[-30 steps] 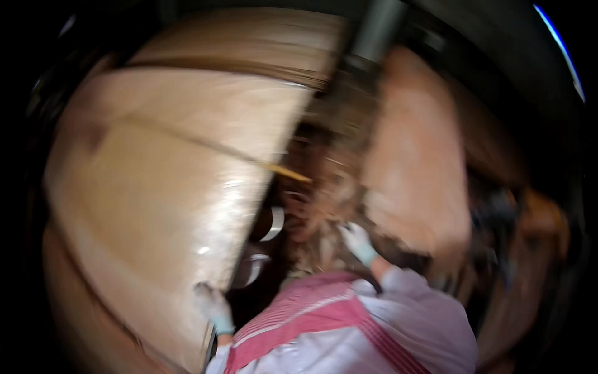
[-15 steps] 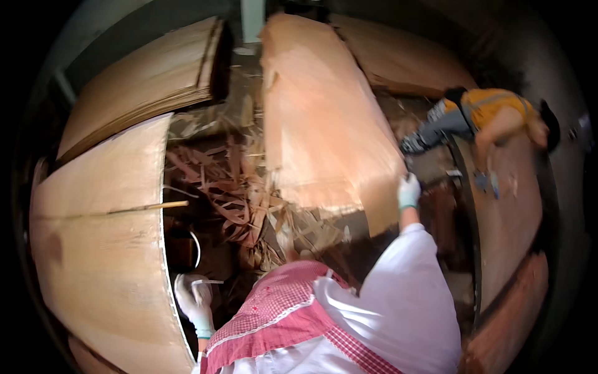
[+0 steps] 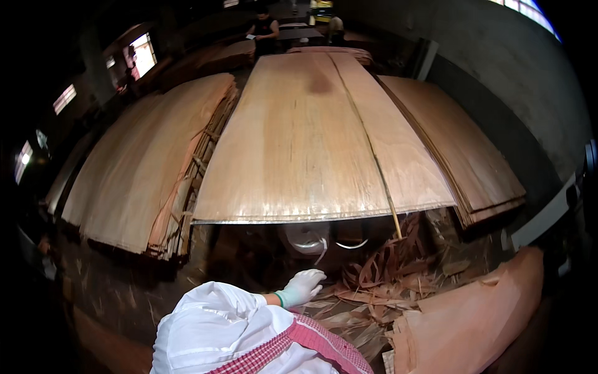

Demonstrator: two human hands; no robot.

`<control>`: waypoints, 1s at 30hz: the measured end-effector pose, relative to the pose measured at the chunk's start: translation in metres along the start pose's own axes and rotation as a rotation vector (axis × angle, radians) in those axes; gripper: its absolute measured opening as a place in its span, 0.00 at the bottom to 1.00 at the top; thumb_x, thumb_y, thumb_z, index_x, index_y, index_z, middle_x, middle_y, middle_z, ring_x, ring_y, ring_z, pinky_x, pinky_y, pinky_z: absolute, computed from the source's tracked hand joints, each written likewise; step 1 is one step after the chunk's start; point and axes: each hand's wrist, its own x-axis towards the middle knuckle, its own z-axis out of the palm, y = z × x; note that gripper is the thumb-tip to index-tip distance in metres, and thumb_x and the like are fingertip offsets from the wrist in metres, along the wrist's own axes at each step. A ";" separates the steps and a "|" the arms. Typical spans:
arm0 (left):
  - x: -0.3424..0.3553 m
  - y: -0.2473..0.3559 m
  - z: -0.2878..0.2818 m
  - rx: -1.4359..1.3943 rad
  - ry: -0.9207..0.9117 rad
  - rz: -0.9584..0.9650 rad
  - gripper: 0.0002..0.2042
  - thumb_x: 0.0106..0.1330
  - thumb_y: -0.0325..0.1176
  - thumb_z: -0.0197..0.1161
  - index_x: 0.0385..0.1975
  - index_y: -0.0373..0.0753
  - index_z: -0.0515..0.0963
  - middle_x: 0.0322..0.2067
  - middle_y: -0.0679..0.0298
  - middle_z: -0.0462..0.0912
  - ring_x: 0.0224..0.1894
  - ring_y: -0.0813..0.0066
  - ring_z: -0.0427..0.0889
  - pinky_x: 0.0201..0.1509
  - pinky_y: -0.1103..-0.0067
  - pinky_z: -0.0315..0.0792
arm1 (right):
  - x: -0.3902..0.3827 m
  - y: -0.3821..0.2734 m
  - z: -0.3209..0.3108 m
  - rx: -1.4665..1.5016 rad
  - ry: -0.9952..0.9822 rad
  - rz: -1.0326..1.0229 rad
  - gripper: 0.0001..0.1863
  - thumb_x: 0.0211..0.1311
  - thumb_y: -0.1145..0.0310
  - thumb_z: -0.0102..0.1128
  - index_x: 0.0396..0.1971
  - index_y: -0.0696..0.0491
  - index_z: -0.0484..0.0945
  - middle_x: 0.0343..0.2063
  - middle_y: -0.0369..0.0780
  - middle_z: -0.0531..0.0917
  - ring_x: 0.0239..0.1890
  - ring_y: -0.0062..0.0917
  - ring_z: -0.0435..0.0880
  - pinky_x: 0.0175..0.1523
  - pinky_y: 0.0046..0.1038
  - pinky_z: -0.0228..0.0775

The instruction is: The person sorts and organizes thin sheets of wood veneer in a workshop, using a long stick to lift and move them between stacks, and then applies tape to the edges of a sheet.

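My left hand [image 3: 301,288], in a white glove with a green cuff, is held in front of my apron with its fingers partly stretched out and nothing visible in them. It is below the near edge of a large wood veneer sheet [image 3: 299,143], apart from it. Under that edge hangs a short white strip [image 3: 321,250] beside a pale, round, shiny object [image 3: 304,239]. A thin stick [image 3: 374,153] lies lengthwise on the sheet, its tip past the near edge. At lower right is a loose pinkish veneer sheet [image 3: 476,315]. My right hand is out of view.
Veneer stacks stand to the left [image 3: 146,156] and right [image 3: 458,146] of the middle one. Torn veneer scraps [image 3: 380,274] litter the floor near my left hand. Far off, a person in dark clothes [image 3: 266,34] stands behind the stacks. A grey wall [image 3: 498,93] rises at right.
My view has swung left, bringing the stick-topped sheet to the middle. My right hand, which held the pinkish veneer sheet's edge, and the co-worker in orange have left view.
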 end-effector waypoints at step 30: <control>-0.240 -0.248 -0.196 -0.127 0.291 -0.637 0.14 0.66 0.39 0.53 0.45 0.39 0.76 0.45 0.51 0.78 0.48 0.50 0.77 0.53 0.62 0.71 | -0.079 -0.834 -0.084 0.865 -0.388 -1.219 0.10 0.72 0.63 0.50 0.37 0.54 0.73 0.31 0.30 0.73 0.35 0.14 0.69 0.42 0.19 0.62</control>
